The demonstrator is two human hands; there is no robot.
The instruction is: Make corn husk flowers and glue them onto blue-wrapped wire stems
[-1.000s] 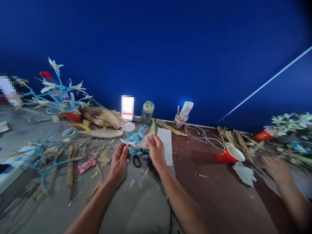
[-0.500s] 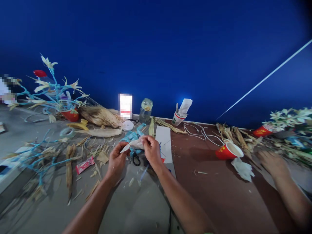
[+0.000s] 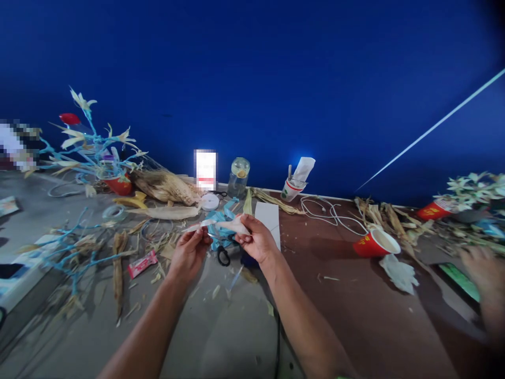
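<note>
Between my hands is a pale piece of corn husk [image 3: 233,226], stretched sideways and narrow near its middle. My left hand [image 3: 190,251] is closed, pinching its left part between thumb and fingers. At the other end my right hand [image 3: 257,238] is closed on the wider part. Behind and below the husk lies crumpled light-blue tape [image 3: 218,218]. Scissors with black handles [image 3: 223,256] rest on the table just under my hands, partly covered by the tape. A white sheet [image 3: 269,216] lies beyond my right hand.
Blue-wrapped branches with husk flowers [image 3: 92,139] stand in a red cup [image 3: 118,184] at left. A glass jar [image 3: 239,176] and husk bundle [image 3: 169,187] line the wall. Rightward are a red paper cup [image 3: 374,243], tissue [image 3: 400,273], and another person's hand [image 3: 483,268] by a phone [image 3: 460,281].
My hands have moved apart, drawing the husk out between them, and my right hand has turned. At right the other person's hand has shifted right, and a lit phone now shows.
</note>
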